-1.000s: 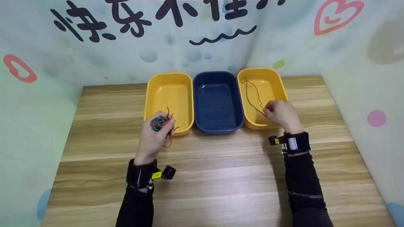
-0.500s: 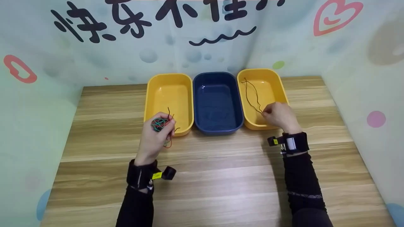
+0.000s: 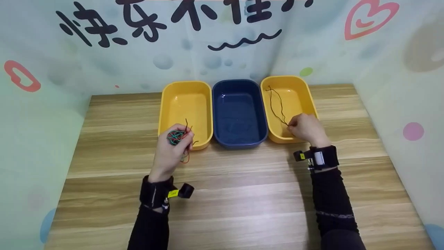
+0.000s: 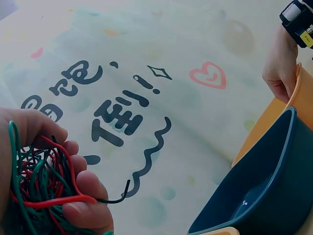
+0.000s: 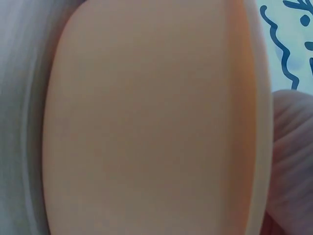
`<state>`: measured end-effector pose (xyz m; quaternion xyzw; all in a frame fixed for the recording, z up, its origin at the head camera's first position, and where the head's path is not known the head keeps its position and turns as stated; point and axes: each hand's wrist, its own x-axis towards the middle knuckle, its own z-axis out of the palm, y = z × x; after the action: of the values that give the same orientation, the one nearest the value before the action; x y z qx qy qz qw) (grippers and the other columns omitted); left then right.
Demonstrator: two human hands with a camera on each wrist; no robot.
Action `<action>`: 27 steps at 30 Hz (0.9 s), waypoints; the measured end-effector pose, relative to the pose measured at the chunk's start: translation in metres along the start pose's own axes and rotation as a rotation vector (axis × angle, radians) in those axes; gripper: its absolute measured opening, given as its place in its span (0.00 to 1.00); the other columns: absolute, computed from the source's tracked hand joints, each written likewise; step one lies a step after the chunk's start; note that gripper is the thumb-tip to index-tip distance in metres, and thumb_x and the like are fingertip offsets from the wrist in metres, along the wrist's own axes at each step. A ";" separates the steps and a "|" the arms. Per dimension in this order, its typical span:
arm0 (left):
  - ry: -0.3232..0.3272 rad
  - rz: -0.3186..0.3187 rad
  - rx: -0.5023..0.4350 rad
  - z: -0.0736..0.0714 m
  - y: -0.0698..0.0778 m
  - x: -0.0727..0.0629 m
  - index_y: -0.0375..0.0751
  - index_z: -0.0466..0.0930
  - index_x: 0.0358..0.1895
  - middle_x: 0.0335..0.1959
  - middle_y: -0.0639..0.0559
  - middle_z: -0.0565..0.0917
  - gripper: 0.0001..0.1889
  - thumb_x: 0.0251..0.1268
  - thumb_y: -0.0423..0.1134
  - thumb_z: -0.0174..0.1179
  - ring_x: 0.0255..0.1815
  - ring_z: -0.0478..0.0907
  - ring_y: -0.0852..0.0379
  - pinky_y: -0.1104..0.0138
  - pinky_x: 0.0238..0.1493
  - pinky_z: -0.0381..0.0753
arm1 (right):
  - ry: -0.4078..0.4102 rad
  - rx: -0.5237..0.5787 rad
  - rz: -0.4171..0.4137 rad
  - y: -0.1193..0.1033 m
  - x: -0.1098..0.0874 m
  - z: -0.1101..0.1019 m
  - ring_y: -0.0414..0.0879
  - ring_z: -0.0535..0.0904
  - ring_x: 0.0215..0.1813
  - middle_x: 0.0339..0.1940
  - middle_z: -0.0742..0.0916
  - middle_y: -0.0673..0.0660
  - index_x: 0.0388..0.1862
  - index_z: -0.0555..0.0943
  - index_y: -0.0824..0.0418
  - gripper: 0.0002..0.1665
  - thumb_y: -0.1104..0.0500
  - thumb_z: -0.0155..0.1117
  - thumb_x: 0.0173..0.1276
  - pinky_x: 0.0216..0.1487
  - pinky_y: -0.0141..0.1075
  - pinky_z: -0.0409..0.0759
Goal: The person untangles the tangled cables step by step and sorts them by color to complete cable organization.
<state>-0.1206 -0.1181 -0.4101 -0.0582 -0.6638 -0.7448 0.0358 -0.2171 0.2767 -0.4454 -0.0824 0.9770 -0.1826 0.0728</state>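
My left hand point(image 3: 165, 152) grips a tangled bundle of wires point(image 4: 41, 181) in red, green and black, over the near end of the left yellow bin point(image 3: 187, 99). Loose ends poke out past the fingers, and a red loop hangs below the hand. On the other side, my right hand point(image 3: 309, 128) reaches into the near end of the right yellow bin point(image 3: 298, 99). Its thumb and finger pinch the near end of a thin black wire point(image 3: 272, 106), which stretches in two strands toward the bin's far left corner. In the right wrist view the bin wall hides the fingertips.
Between the yellow bins stands a dark blue bin point(image 3: 239, 111), side by side with both. All three sit on a wood-grain table point(image 3: 236, 194) close to a printed backdrop point(image 3: 138, 62). The bins' raised rims stand between the two hands.
My right hand has shifted slightly toward me and left, and the black wire's strands now meet at the fingertips. The left hand has barely moved, still gripping the bundle.
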 end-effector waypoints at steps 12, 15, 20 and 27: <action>0.002 0.000 0.004 0.000 0.000 0.000 0.35 0.74 0.34 0.19 0.48 0.76 0.03 0.64 0.27 0.58 0.18 0.73 0.57 0.73 0.17 0.70 | -0.027 -0.007 0.017 0.000 0.001 0.001 0.59 0.83 0.38 0.38 0.89 0.64 0.37 0.87 0.63 0.11 0.57 0.65 0.63 0.42 0.52 0.78; -0.007 0.013 0.004 -0.001 -0.001 0.000 0.33 0.74 0.34 0.19 0.48 0.77 0.02 0.64 0.27 0.58 0.18 0.73 0.54 0.73 0.18 0.71 | -0.022 -0.006 0.010 0.000 0.001 0.002 0.59 0.83 0.39 0.38 0.89 0.63 0.36 0.87 0.62 0.10 0.57 0.65 0.62 0.42 0.52 0.78; -0.012 0.020 -0.006 0.000 -0.001 0.000 0.32 0.74 0.34 0.19 0.49 0.77 0.02 0.64 0.26 0.58 0.18 0.73 0.55 0.73 0.18 0.71 | -0.016 -0.007 0.003 0.001 0.001 0.002 0.59 0.83 0.38 0.37 0.89 0.63 0.36 0.87 0.62 0.10 0.57 0.65 0.62 0.42 0.52 0.77; -0.007 0.010 -0.008 -0.001 -0.001 0.000 0.33 0.74 0.34 0.20 0.49 0.77 0.03 0.64 0.26 0.58 0.19 0.73 0.56 0.73 0.18 0.71 | -0.012 -0.003 -0.006 0.000 -0.002 0.000 0.58 0.82 0.36 0.35 0.89 0.63 0.33 0.86 0.63 0.11 0.55 0.68 0.61 0.40 0.51 0.77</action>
<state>-0.1211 -0.1185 -0.4111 -0.0643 -0.6605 -0.7471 0.0367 -0.2156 0.2767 -0.4448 -0.0867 0.9766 -0.1807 0.0777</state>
